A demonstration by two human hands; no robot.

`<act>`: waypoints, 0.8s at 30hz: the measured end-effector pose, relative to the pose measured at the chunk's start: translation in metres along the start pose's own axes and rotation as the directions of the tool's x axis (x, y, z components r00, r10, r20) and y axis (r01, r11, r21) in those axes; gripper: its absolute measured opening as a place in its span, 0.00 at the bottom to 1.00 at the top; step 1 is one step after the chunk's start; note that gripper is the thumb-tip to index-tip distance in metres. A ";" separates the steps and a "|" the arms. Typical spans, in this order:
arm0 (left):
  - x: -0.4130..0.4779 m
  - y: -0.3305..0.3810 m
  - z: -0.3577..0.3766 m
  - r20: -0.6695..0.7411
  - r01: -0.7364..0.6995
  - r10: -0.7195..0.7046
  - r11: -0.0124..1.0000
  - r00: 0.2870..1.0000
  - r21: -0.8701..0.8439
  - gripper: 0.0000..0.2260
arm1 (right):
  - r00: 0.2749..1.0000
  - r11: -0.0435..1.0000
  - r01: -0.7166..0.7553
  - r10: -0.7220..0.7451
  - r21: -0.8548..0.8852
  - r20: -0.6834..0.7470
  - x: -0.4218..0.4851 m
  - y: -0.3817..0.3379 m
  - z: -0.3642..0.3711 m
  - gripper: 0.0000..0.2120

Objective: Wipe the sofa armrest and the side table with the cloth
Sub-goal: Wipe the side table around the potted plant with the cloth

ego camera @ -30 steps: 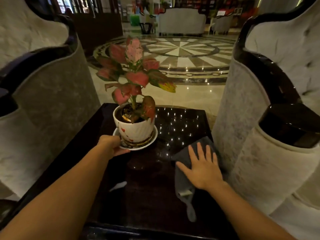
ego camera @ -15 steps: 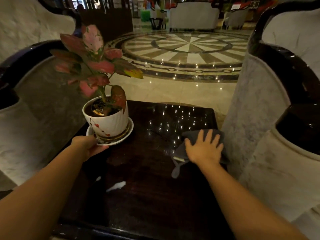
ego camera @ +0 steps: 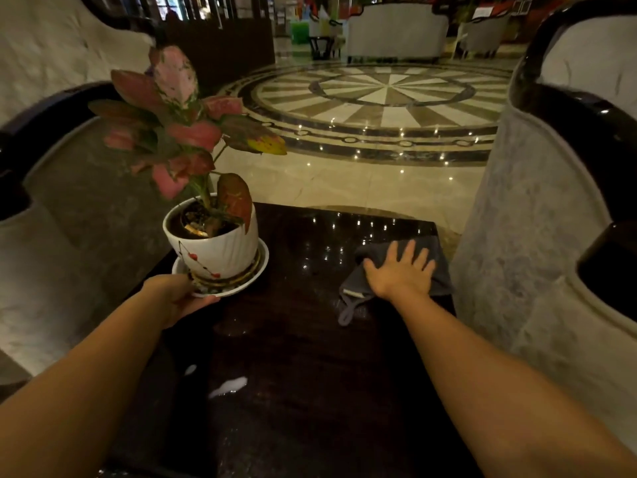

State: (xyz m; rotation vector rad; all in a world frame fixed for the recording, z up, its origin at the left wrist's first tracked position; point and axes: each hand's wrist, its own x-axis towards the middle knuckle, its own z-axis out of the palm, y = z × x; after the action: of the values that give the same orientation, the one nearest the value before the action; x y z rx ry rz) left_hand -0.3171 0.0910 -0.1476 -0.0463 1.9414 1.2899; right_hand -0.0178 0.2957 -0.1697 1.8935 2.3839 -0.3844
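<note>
Mid-wipe on the side table [ego camera: 303,357], by the look of it. Right hand [ego camera: 401,270] laid flat on the grey cloth [ego camera: 437,270], fingers spread apart and pointing toward the far edge, palm pressing down rather than pinching; nothing clamped. Cloth bunched near the table's far right corner, touching the wood, its right side close to the right edge beside the pale sofa armrest [ego camera: 537,257]. Small loop [ego camera: 346,313] trailing from the cloth's near-left end, back toward the body.

Left hand [ego camera: 179,294] closed on the near rim of the white saucer [ego camera: 255,270], fingers curled beneath it, thumb side hidden. White pot [ego camera: 213,250] with its red-leaved plant [ego camera: 172,132] sitting in that saucer and leaning a little to the left, at the table's left edge; apparently raised off the wood, though not certain from this view.

Key relation for the next stroke: cloth already under the right palm, hence no reaching needed. Unwiped ground lying leftward and nearward from that hand: the dark centre of the table, and a pale smear [ego camera: 229,386] near the front edge, well apart from the cloth. Bunched cloth running roughly left to right, so a pull straight toward the body would sweep the widest band. Right hand clearly the nearer one to both cloth and armrest; left hand occupied with the plant.

Likely risk: pot tipping further during the hold. Armrest apparently not yet being wiped.
</note>
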 end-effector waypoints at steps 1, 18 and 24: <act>-0.001 0.000 0.003 0.000 0.008 -0.008 1.000 1.000 -0.009 0.18 | 1.000 1.000 0.009 -0.009 -0.002 -0.020 -0.004 -0.014 0.007 0.41; 0.008 0.015 0.026 0.001 0.011 -0.011 0.995 1.000 -0.095 0.20 | 0.970 0.981 0.192 -0.194 -0.029 -0.147 0.020 -0.065 0.026 0.44; 0.014 0.026 0.038 0.008 0.012 -0.012 0.998 1.000 -0.058 0.18 | 0.857 0.856 0.514 -0.515 -0.056 -0.012 0.026 -0.055 0.027 0.44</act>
State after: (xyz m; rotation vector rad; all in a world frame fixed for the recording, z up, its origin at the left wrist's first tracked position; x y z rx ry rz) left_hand -0.3156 0.1385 -0.1428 -0.0814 1.8944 1.3360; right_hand -0.0798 0.3027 -0.1928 1.2111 2.8656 -0.3198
